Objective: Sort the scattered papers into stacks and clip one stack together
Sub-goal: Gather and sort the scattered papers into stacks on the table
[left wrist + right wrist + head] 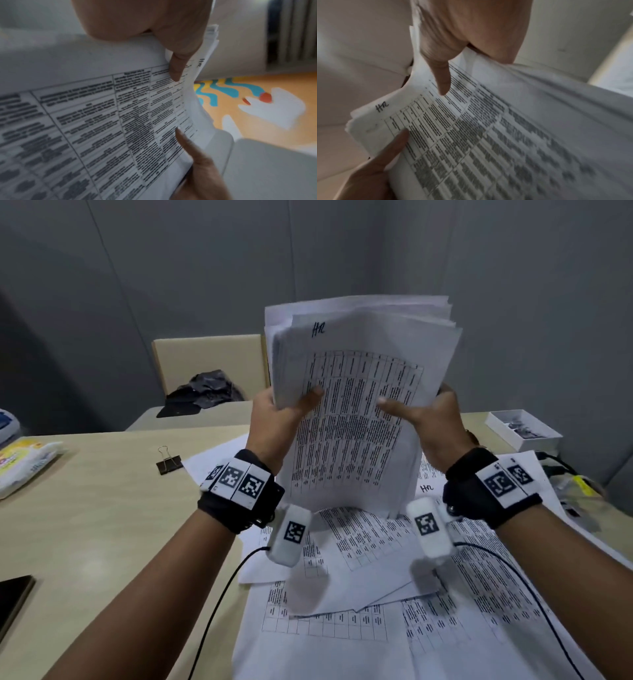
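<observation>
Both hands have a thick stack of papers (356, 392) lifted upright over the table (102, 508), bottom edge down near the loose sheets (376, 594) spread below. My read: it's held on end so the edges can be knocked square before clipping, since the top edges are plainly fanned and uneven. Front sheet is a printed grid with "HR" handwritten at the top, so this looks like the HR pile.

Left hand (274, 419) grips the stack's left edge, thumb pressed flat on the front page, fingers wrapped behind out of sight. Right hand (435, 419) mirrors it on the right edge, thumb across the print. Both wrist views confirm it: a thumb on the front face from each side, paper pinched between thumb and the fingers behind. So the stack sits between the two thumbs in front and the hidden fingers at the back, gripped about mid-height, leaving the top half free to flop.

Binder clip (168, 462) lies on the table to the left, just beside the loose sheets, untouched. Clipping not yet done; plenty of sheets on the table look unsorted
</observation>
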### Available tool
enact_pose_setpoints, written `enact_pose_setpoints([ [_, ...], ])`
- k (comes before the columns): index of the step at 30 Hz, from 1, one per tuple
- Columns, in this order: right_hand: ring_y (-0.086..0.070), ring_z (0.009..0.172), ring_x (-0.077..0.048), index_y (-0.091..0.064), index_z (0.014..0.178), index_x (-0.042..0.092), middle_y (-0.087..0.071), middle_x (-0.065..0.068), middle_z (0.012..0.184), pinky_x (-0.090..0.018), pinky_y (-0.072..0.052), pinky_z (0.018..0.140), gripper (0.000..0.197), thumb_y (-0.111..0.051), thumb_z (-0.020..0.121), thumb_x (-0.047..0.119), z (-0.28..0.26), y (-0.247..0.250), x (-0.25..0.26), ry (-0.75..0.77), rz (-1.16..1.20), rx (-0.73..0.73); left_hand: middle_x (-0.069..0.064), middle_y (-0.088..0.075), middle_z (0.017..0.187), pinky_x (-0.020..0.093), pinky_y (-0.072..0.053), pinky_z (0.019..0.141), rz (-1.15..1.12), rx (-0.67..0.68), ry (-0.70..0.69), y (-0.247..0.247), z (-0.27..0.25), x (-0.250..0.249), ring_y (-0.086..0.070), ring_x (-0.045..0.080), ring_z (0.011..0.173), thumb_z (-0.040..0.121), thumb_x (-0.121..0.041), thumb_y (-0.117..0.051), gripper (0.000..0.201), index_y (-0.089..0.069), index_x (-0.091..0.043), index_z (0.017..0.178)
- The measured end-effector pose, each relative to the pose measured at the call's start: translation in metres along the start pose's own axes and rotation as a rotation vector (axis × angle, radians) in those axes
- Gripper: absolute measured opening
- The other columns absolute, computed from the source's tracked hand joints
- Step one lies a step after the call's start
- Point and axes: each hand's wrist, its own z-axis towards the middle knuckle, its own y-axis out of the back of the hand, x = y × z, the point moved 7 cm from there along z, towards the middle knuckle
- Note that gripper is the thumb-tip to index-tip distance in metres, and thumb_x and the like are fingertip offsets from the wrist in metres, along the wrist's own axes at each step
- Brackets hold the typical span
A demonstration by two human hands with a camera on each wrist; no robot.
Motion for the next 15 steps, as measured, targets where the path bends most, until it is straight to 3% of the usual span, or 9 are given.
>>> enact_pose_setpoints([
  [2, -0.070, 0.100, -0.008, -0.063, 0.115, 0.011, -0.073, 0.001, 0.110, -0.029, -0.055, 0.089, 0.050, -0.085, 0.070, 0.009, -0.007, -0.004, -0.019, -0.063, 0.002, 0.002, 0.011, -0.072, 0.107, 0.033, -0.058, 0.086, -0.006, -0.005, 0.056, 0.004, 0.000, 0.019, -0.068, 0.023, 0.098, 0.084, -0.012, -0.073, 0.024, -0.068, -0.011, 0.107],
  [4, -0.067, 0.102, -0.008, -0.059, 0.111, 0.023, -0.069, 0.007, 0.108, -0.037, -0.051, 0.098, 0.050, -0.085, 0.070, 0.012, -0.023, -0.014, -0.052, -0.197, -0.082, 0.104, 0.013, -0.071, 0.110, 0.040, -0.056, 0.091, 0.102, 0.040, 0.177, 0.007, -0.008, 0.050, -0.068, 0.026, 0.102, 0.084, -0.015, -0.074, 0.033, -0.067, -0.007, 0.115],
  [6, -0.062, 0.113, -0.015, -0.052, 0.120, 0.024, -0.063, 0.009, 0.116, -0.039, -0.045, 0.106, 0.065, -0.088, 0.066, 0.020, -0.036, -0.017, -0.072, -0.269, -0.198, 0.188, 0.017, -0.072, 0.104, 0.047, -0.056, 0.089, 0.237, 0.039, 0.242, 0.015, -0.013, 0.073, -0.069, 0.030, 0.095, 0.083, -0.015, -0.074, 0.031, -0.069, -0.001, 0.111],
  [7, -0.059, 0.118, -0.018, -0.045, 0.132, 0.021, -0.060, 0.006, 0.125, -0.039, -0.044, 0.107, 0.083, -0.089, 0.062, 0.027, -0.036, -0.014, -0.071, -0.240, -0.252, 0.178, 0.018, -0.072, 0.098, 0.046, -0.057, 0.083, 0.297, 0.007, 0.231, 0.022, -0.012, 0.075, -0.068, 0.030, 0.086, 0.083, -0.013, -0.074, 0.028, -0.069, 0.003, 0.105],
  [9, -0.051, 0.127, -0.021, -0.029, 0.146, 0.016, -0.048, -0.004, 0.142, -0.036, -0.039, 0.110, 0.109, -0.090, 0.057, 0.036, -0.024, 0.001, -0.042, -0.072, -0.362, 0.019, 0.019, -0.069, 0.085, 0.046, -0.058, 0.069, 0.424, -0.050, 0.148, 0.034, -0.004, 0.064, -0.064, 0.028, 0.072, 0.083, -0.013, -0.074, 0.024, -0.069, 0.007, 0.092],
  [11, -0.039, 0.138, -0.020, -0.024, 0.149, 0.008, -0.037, -0.006, 0.151, -0.030, -0.032, 0.116, 0.116, -0.092, 0.059, 0.036, -0.007, 0.016, 0.014, 0.238, -0.476, -0.176, 0.020, -0.066, 0.075, 0.043, -0.054, 0.060, 0.608, -0.045, 0.021, 0.041, 0.005, 0.041, -0.062, 0.029, 0.065, 0.082, -0.022, -0.073, 0.027, -0.066, 0.004, 0.078],
  [12, -0.034, 0.142, -0.019, -0.024, 0.149, 0.006, -0.033, -0.004, 0.152, -0.030, -0.028, 0.119, 0.116, -0.092, 0.060, 0.038, -0.001, 0.016, 0.043, 0.415, -0.543, -0.202, 0.021, -0.064, 0.070, 0.039, -0.050, 0.058, 0.704, -0.016, -0.037, 0.040, 0.008, 0.030, -0.058, 0.028, 0.061, 0.082, -0.024, -0.070, 0.027, -0.063, -0.001, 0.070],
  [14, -0.034, 0.142, -0.020, -0.031, 0.148, 0.005, -0.034, 0.001, 0.150, -0.036, -0.028, 0.119, 0.108, -0.086, 0.066, 0.047, 0.004, 0.005, 0.090, 0.683, -0.717, -0.119, 0.020, -0.060, 0.061, 0.035, -0.043, 0.054, 0.858, 0.094, -0.149, 0.031, 0.013, 0.007, -0.051, 0.024, 0.054, 0.084, -0.025, -0.066, 0.029, -0.057, -0.014, 0.059],
  [15, -0.041, 0.138, -0.020, -0.039, 0.145, 0.007, -0.041, 0.001, 0.147, -0.034, -0.033, 0.116, 0.096, -0.081, 0.070, 0.049, 0.006, -0.004, 0.103, 0.747, -0.775, -0.019, 0.016, -0.058, 0.058, 0.034, -0.041, 0.052, 0.931, 0.161, -0.202, 0.024, 0.014, -0.004, -0.049, 0.023, 0.051, 0.086, -0.024, -0.065, 0.032, -0.054, -0.017, 0.057],
])
